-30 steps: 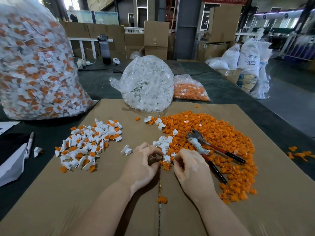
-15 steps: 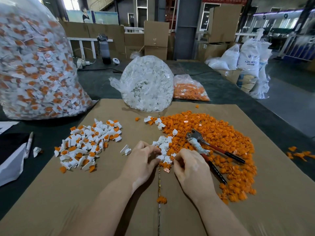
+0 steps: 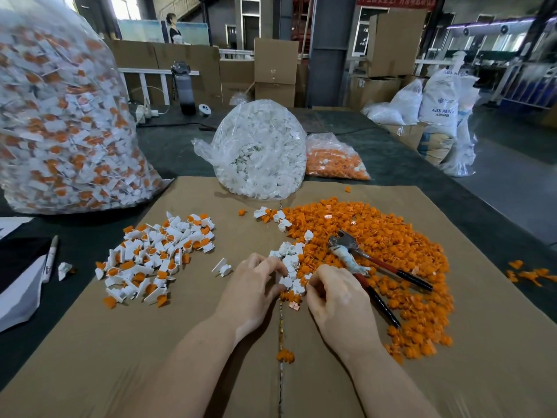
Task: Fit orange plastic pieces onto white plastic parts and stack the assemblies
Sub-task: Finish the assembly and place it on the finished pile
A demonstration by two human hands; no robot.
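Both hands meet low at the centre of the cardboard sheet [image 3: 211, 342]. My left hand [image 3: 253, 288] pinches a small white plastic part [image 3: 285, 281] at the near edge of a small cluster of white parts [image 3: 287, 254]. My right hand [image 3: 337, 300] has its fingers curled in against the same cluster, and what they hold is hidden. To the right spreads a wide heap of loose orange pieces [image 3: 385, 236]. A pile of white-and-orange assemblies [image 3: 156, 254] lies to the left.
Red-handled pliers [image 3: 379, 267] lie on the orange heap just right of my right hand. Behind stand a bag of white parts [image 3: 259, 149], a bag of orange pieces [image 3: 334, 158] and a big bag of assemblies [image 3: 60, 116]. A pen [image 3: 51, 254] and papers lie at the left.
My left hand's fingers moved forward into the white cluster and closed on a part. My right hand stayed almost still. A small orange piece now lies below the hands.
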